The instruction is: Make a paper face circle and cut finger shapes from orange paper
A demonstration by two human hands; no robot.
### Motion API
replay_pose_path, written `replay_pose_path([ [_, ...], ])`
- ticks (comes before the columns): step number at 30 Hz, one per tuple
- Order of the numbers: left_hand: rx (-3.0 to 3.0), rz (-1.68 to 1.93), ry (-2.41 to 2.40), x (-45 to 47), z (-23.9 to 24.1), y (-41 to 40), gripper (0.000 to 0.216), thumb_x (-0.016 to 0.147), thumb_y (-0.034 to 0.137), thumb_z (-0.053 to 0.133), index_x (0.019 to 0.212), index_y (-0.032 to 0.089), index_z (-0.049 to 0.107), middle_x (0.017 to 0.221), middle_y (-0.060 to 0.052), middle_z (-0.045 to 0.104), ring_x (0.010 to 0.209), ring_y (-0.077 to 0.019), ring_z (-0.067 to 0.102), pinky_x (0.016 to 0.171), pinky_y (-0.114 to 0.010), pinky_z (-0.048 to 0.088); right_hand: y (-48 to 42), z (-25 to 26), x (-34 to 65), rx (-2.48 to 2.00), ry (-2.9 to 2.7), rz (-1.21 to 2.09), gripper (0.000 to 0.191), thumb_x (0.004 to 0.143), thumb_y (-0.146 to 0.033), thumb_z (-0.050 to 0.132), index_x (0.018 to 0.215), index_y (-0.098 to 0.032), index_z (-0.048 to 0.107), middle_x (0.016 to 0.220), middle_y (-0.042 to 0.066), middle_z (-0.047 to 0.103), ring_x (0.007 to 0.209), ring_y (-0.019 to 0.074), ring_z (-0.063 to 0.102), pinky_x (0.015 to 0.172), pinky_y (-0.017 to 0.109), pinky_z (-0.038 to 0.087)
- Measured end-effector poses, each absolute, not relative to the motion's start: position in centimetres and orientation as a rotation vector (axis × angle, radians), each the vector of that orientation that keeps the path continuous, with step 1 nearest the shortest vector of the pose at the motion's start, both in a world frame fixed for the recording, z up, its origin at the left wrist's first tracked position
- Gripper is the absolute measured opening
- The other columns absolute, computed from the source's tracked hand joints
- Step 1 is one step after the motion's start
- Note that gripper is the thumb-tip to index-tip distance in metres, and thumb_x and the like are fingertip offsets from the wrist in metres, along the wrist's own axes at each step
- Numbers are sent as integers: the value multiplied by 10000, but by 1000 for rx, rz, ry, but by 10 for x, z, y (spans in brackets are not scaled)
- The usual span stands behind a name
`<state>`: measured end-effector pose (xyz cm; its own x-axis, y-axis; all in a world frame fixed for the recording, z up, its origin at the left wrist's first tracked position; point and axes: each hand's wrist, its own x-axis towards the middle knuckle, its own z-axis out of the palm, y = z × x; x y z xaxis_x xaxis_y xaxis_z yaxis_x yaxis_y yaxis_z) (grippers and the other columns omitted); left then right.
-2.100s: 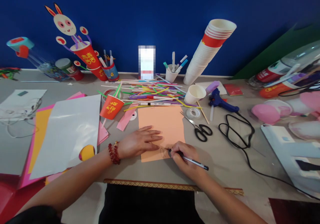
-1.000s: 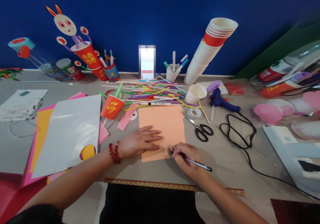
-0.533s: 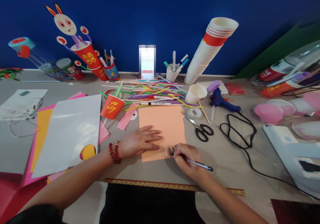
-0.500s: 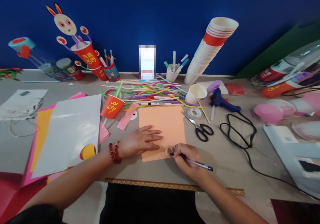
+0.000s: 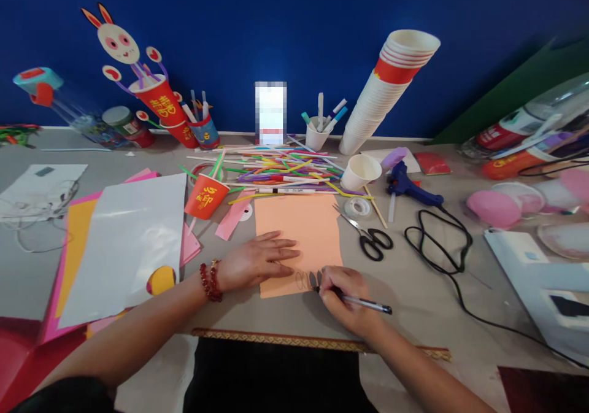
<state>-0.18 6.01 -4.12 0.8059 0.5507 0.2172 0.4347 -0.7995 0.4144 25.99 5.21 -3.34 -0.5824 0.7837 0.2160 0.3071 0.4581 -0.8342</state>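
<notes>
An orange sheet of paper [image 5: 299, 223] lies on the table in front of me. My left hand [image 5: 257, 258] rests flat on its left side, fingers spread, a red bead bracelet [image 5: 210, 281] round the wrist. My right hand [image 5: 347, 293] grips a black pen [image 5: 368, 304] over the lower right corner of the sheet. Near the pen tip are drawn ovals [image 5: 302, 280], some outlined and some filled in dark. Black-handled scissors [image 5: 373, 241] and a tape roll [image 5: 358, 207] lie right of the paper.
Colourful pipe cleaners [image 5: 285, 170] are heaped behind the sheet. A red paper cup [image 5: 206, 197] and stacked paper sheets [image 5: 129, 247] stand to the left. A blue glue gun [image 5: 409, 186] with a looping black cable [image 5: 453, 278] and a tall cup stack [image 5: 377, 100] are to the right.
Both hands stay almost in place. The pen tip has barely shifted beside the ovals; the rest looks the same.
</notes>
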Motion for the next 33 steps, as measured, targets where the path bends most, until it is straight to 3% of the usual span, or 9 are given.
replay_pose_path([
  [33, 2659, 451, 748, -1, -37, 60, 292, 962, 153, 412, 1093, 228, 662, 1402, -54, 549, 1388, -215, 388, 1171, -485, 275, 50, -38, 258, -942, -2086, 1063, 150, 785, -120, 470, 667, -211, 480, 587, -27, 533, 537, 123, 495, 555, 235, 361],
])
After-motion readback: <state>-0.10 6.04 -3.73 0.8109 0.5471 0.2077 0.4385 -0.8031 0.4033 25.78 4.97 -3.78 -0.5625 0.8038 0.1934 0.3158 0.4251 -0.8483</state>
